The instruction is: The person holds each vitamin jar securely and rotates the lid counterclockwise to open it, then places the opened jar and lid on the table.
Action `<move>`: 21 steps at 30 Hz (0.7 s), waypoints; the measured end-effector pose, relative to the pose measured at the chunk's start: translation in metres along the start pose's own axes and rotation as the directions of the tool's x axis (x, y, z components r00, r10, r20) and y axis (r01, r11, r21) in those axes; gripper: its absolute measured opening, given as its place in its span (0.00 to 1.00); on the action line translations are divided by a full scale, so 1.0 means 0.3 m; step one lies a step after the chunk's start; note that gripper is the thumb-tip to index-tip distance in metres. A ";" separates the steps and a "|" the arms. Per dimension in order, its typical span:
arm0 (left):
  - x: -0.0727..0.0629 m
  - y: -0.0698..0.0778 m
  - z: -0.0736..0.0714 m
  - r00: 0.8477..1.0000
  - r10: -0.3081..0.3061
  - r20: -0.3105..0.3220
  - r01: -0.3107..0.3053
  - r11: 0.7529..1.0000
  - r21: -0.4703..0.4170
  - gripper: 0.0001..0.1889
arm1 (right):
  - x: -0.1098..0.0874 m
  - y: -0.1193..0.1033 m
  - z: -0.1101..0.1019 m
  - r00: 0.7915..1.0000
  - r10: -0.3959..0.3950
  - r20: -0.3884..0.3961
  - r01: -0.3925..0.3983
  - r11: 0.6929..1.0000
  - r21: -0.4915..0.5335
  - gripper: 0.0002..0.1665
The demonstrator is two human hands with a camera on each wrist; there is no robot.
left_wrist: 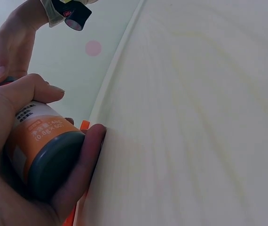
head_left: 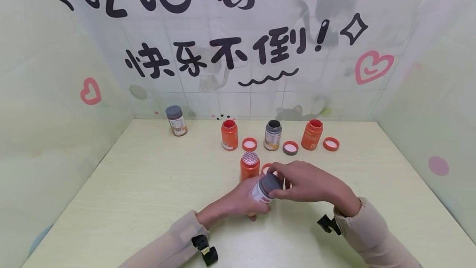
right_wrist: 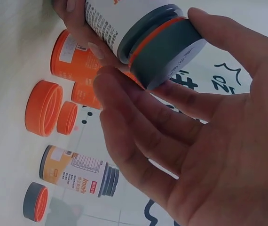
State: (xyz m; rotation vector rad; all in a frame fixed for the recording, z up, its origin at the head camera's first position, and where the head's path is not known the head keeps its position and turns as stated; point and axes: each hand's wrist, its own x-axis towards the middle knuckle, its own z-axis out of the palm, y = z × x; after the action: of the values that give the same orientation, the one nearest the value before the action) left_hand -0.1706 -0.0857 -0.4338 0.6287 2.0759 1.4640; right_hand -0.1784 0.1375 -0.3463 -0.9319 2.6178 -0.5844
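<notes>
My left hand (head_left: 241, 199) grips a grey bottle (head_left: 259, 194) with a white and orange label, tilted above the table. On its grey cap (head_left: 271, 182) lie the thumb and fingers of my right hand (head_left: 310, 182), pinching it by the rim. In the right wrist view the cap (right_wrist: 169, 52) sits at the bottle's mouth, and an orange ring shows along its edge. Just behind the left hand stands an orange bottle (head_left: 250, 169) with a patterned seal over its mouth. An orange cap (head_left: 266, 168) beside it is partly hidden by the right hand.
Along the back stand an open orange bottle (head_left: 229, 135), an open grey bottle (head_left: 273, 136) and another open orange bottle (head_left: 312, 135). Upturned caps (head_left: 249, 144) lie beside them. A capped grey bottle (head_left: 176, 121) stands at the back left. Printed cloth walls (head_left: 223, 102) enclose the table (head_left: 148, 202).
</notes>
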 end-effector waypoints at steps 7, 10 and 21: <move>0.002 -0.004 -0.001 1.000 0.010 0.003 -0.010 1.000 -0.010 0.30 | 0.002 -0.010 0.009 0.994 -0.094 -0.054 0.095 0.995 0.011 0.23; 0.003 -0.004 0.000 1.000 -0.001 0.001 0.001 1.000 -0.010 0.30 | 0.005 -0.012 0.016 0.992 -0.103 -0.072 0.105 0.994 0.023 0.21; 0.001 -0.004 -0.001 1.000 -0.005 0.003 0.005 1.000 -0.007 0.30 | 0.015 -0.019 0.015 0.994 -0.084 -0.075 0.086 0.996 0.016 0.19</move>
State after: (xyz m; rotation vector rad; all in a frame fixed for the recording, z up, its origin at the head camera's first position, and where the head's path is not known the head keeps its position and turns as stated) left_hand -0.1711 -0.0862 -0.4347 0.6219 2.0684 1.4657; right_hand -0.1768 0.1292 -0.3483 -1.0391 2.6435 -0.6766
